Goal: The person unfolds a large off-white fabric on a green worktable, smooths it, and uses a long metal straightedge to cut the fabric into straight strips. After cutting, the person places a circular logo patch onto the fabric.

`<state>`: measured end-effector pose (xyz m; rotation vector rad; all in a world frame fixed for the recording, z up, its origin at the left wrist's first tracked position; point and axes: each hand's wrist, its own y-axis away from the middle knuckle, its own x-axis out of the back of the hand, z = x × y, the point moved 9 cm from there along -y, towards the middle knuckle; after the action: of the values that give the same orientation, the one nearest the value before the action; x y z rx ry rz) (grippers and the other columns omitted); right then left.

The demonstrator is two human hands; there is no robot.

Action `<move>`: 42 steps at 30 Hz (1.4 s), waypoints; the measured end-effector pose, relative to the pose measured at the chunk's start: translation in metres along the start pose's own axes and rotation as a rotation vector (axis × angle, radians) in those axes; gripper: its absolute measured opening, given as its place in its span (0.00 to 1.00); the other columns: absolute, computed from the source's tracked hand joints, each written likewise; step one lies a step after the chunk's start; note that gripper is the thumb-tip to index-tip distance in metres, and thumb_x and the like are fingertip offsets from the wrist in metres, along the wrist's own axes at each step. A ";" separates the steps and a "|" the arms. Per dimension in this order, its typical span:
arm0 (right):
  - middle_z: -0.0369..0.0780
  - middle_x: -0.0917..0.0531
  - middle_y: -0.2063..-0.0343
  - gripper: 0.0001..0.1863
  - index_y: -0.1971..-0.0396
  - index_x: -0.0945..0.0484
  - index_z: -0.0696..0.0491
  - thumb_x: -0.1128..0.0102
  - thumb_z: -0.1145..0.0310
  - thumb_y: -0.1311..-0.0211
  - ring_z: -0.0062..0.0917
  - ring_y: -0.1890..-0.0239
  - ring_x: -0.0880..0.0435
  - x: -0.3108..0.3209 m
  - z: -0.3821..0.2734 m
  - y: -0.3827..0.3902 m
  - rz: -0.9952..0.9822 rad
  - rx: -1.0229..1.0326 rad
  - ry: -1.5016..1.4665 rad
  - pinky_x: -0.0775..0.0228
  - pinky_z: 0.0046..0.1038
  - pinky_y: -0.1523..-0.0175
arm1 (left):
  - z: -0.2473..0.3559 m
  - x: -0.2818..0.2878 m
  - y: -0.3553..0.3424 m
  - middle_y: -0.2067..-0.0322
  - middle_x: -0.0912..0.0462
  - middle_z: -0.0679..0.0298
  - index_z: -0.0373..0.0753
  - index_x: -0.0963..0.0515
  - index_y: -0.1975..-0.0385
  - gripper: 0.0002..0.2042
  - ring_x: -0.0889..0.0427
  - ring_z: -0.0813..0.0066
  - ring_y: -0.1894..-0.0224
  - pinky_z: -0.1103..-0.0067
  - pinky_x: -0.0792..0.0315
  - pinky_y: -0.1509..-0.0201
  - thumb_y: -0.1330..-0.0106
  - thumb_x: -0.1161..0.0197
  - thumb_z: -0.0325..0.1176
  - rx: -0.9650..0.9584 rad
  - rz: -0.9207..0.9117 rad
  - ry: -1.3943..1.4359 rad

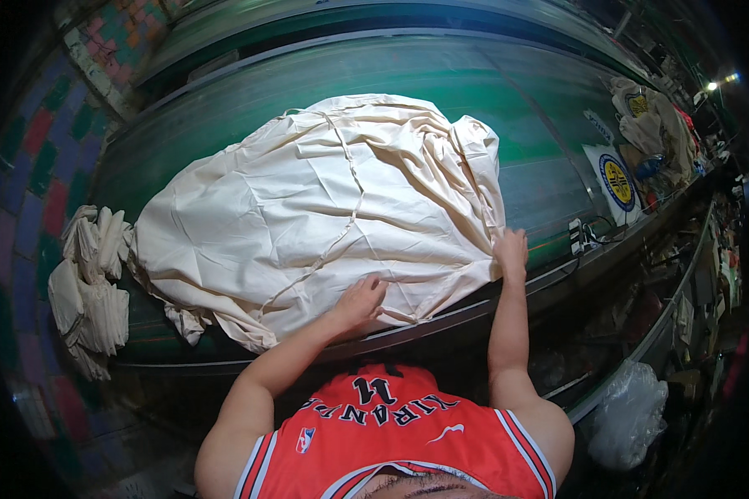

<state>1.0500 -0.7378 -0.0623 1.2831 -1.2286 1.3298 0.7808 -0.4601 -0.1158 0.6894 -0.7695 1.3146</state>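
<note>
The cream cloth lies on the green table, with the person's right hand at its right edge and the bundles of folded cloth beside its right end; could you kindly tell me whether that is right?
Not quite: in the head view, the bundles of folded cloth are beside the cream cloth's left end, not its right.

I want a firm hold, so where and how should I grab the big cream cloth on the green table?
Probably pinch the cream cloth at its right edge, coming from the right: folds converge there by the right hand, giving bunched fabric to grasp. The flatter area left of centre likely offers less to hold.
</note>
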 end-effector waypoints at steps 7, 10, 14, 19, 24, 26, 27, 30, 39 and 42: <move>0.54 0.15 0.59 0.24 0.40 0.26 0.53 0.47 0.68 0.38 0.50 0.55 0.15 -0.040 -0.052 0.017 -0.206 0.032 -0.208 0.24 0.47 0.50 | -0.008 -0.017 0.026 0.65 0.21 0.52 0.37 0.25 0.65 0.10 0.19 0.52 0.60 0.63 0.27 0.59 0.40 0.39 0.35 -0.064 -0.285 0.107; 0.54 0.15 0.58 0.18 0.54 0.17 0.57 0.44 0.65 0.42 0.51 0.56 0.15 -0.057 -0.065 0.040 -0.374 0.027 -0.085 0.23 0.47 0.51 | -0.039 -0.037 0.073 0.70 0.17 0.51 0.34 0.24 0.56 0.14 0.18 0.53 0.66 0.62 0.27 0.61 0.34 0.40 0.38 0.071 -0.797 0.233; 0.48 0.14 0.75 0.14 0.73 0.15 0.62 0.41 0.68 0.57 0.35 0.74 0.13 -0.101 -0.091 0.102 -0.937 0.303 0.082 0.21 0.37 0.66 | -0.074 -0.006 0.112 0.63 0.16 0.51 0.35 0.24 0.49 0.19 0.16 0.57 0.61 0.66 0.25 0.56 0.32 0.40 0.42 0.053 -0.940 0.180; 0.45 0.13 0.75 0.17 0.68 0.15 0.60 0.35 0.61 0.53 0.36 0.73 0.13 -0.064 -0.086 0.088 -0.910 0.115 -0.374 0.22 0.37 0.66 | -0.083 0.069 0.058 0.58 0.15 0.51 0.35 0.21 0.51 0.18 0.16 0.59 0.54 0.69 0.24 0.49 0.31 0.41 0.43 0.151 -0.476 0.308; 0.47 0.13 0.70 0.19 0.64 0.15 0.57 0.35 0.54 0.42 0.39 0.65 0.12 0.005 -0.072 0.014 -0.091 0.036 -0.508 0.22 0.36 0.57 | -0.080 0.086 0.005 0.57 0.15 0.54 0.33 0.22 0.49 0.18 0.16 0.63 0.56 0.70 0.24 0.47 0.29 0.41 0.41 0.234 -0.257 0.393; 0.49 0.13 0.68 0.20 0.60 0.17 0.57 0.34 0.54 0.41 0.42 0.62 0.13 0.000 -0.065 0.002 -0.032 -0.033 -0.594 0.23 0.38 0.54 | -0.069 0.077 -0.017 0.61 0.15 0.59 0.32 0.21 0.51 0.15 0.17 0.71 0.59 0.75 0.23 0.51 0.28 0.40 0.37 0.199 -0.238 0.572; 0.50 0.14 0.67 0.22 0.57 0.18 0.57 0.34 0.53 0.42 0.44 0.60 0.14 -0.005 -0.067 -0.004 -0.016 -0.048 -0.641 0.24 0.39 0.53 | -0.066 0.069 -0.029 0.62 0.15 0.60 0.32 0.21 0.52 0.14 0.17 0.73 0.60 0.76 0.23 0.52 0.28 0.40 0.37 0.212 -0.252 0.640; 0.52 0.14 0.64 0.32 0.41 0.27 0.56 0.33 0.55 0.41 0.44 0.60 0.13 -0.023 -0.077 -0.018 -0.042 0.009 -0.713 0.23 0.40 0.53 | -0.053 0.049 -0.068 0.64 0.17 0.61 0.31 0.22 0.53 0.15 0.19 0.77 0.62 0.78 0.23 0.58 0.29 0.39 0.38 0.233 -0.226 0.830; 0.55 0.16 0.61 0.25 0.42 0.26 0.53 0.44 0.68 0.40 0.49 0.58 0.15 -0.045 -0.117 -0.016 -0.354 0.592 -0.620 0.24 0.42 0.52 | -0.032 0.050 -0.225 0.44 0.26 0.42 0.27 0.37 0.38 0.37 0.26 0.49 0.40 0.66 0.33 0.34 0.39 0.29 0.44 0.217 0.442 0.306; 0.52 0.15 0.66 0.22 0.45 0.23 0.53 0.44 0.68 0.40 0.45 0.63 0.14 -0.049 -0.092 -0.001 -0.682 0.764 -0.665 0.23 0.40 0.56 | -0.014 0.044 -0.274 0.46 0.26 0.40 0.27 0.42 0.36 0.40 0.26 0.45 0.40 0.65 0.33 0.34 0.43 0.28 0.40 0.244 0.596 0.187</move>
<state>1.0439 -0.6442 -0.1081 2.5504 -0.5237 0.8781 1.0571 -0.4600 -0.0909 0.5319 -0.6916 2.0111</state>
